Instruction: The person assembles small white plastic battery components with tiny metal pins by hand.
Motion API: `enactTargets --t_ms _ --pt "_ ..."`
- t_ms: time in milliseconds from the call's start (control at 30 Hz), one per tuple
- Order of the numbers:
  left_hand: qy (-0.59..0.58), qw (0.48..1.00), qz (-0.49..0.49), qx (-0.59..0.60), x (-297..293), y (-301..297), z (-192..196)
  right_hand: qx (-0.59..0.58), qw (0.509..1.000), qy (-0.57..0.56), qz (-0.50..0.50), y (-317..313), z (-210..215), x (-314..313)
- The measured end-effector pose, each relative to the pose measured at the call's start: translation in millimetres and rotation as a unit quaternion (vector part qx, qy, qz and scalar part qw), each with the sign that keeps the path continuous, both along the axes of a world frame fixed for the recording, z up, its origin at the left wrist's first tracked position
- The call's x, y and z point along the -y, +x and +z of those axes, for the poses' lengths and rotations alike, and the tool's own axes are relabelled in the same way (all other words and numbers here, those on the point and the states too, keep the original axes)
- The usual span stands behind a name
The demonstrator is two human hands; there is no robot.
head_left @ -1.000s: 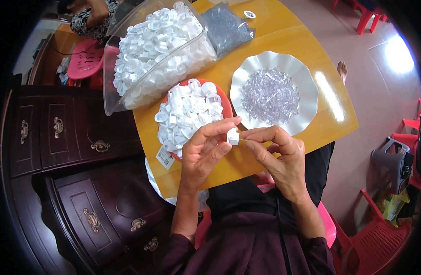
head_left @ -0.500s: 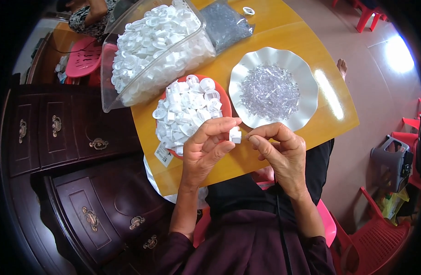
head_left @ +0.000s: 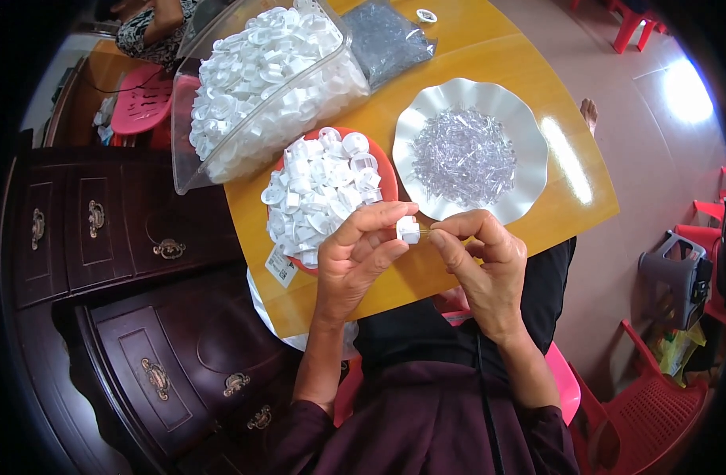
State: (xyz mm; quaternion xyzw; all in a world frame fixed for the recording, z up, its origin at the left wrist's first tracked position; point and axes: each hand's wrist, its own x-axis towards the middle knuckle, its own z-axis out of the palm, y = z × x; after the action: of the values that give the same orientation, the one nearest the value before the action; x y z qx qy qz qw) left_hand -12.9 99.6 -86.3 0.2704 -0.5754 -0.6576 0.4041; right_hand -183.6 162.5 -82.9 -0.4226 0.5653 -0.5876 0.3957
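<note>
1. On the far left stands a dark wooden cabinet (head_left: 102, 229) with drawers and metal handles.
2. Next comes a yellow table (head_left: 489, 55). A big clear bag (head_left: 260, 87) lies on its left side, full of small white plastic pieces.
3. Just below the bag sits a red plate (head_left: 386, 178). It holds a heap of the same white pieces.
4. The left hand (head_left: 355, 261) is held up over the near edge of the table, just below the red plate. Its thumb and fingers are pinched together on one small white piece (head_left: 408, 229).
5. That white piece is up in the air between the two hands, above the table and close to the near rim of the white plate.
6. The right hand (head_left: 485, 265) is just beside it. Its thumb and first finger are pressed together on a tiny thin thing that points at the white piece. It is too small to tell what it is.
7. Behind the right hand sits a white plate (head_left: 529, 127) with a wavy rim. A pile of little clear pins (head_left: 464, 157) lies in it.
8. A grey bag (head_left: 386, 36) lies at the far side of the table.
9. On the far right, red plastic chairs (head_left: 655, 404) stand on the floor.
</note>
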Motion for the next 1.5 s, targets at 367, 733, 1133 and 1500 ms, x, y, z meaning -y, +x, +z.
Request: enactTargets --t_ms 367,733,1133,1500 --pt "0.023 0.999 -0.022 -0.015 -4 -3 0 0.101 0.994 0.035 0.028 0 -4 -4" --pt "-0.057 0.996 0.014 0.064 -7 0 14 0.268 0.957 0.077 0.079 -6 -1 -2" --pt "-0.067 0.996 0.004 0.054 -9 -4 6 0.181 0.978 0.076 0.073 -8 6 -4" --pt "0.018 0.997 0.043 0.055 16 -2 22 0.252 0.962 0.081 0.072 -22 13 23"
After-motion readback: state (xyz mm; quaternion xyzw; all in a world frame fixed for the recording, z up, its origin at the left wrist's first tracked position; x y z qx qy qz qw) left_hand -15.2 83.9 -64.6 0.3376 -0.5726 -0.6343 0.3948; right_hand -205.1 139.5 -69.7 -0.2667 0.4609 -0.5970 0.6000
